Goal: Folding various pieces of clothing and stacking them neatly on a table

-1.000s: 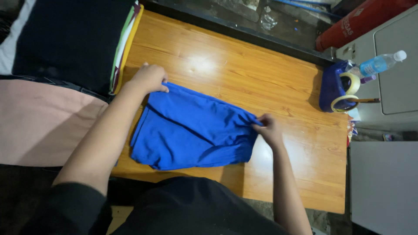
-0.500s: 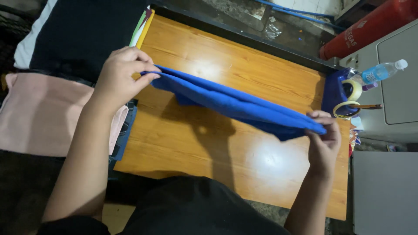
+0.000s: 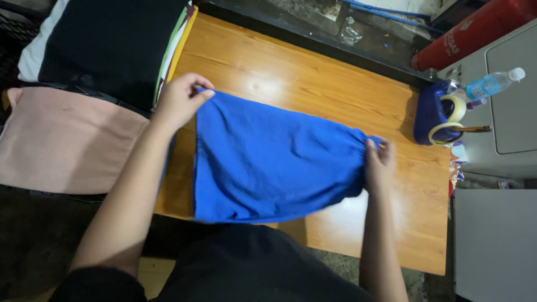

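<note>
1. My left hand (image 3: 182, 100) pinches the blue garment's (image 3: 268, 159) far-left corner, fingers closed on the cloth.
2. My right hand (image 3: 379, 165) grips its right end, closed on the bunched fabric.
3. Half a second ago the garment hung as a narrow band; now it spreads wide over the wooden table (image 3: 313, 72), its lower edge hanging past the near side.

Blue cloth (image 3: 268, 162) matt, creased; wooden table (image 3: 313, 78) glossy, varnished.
</note>
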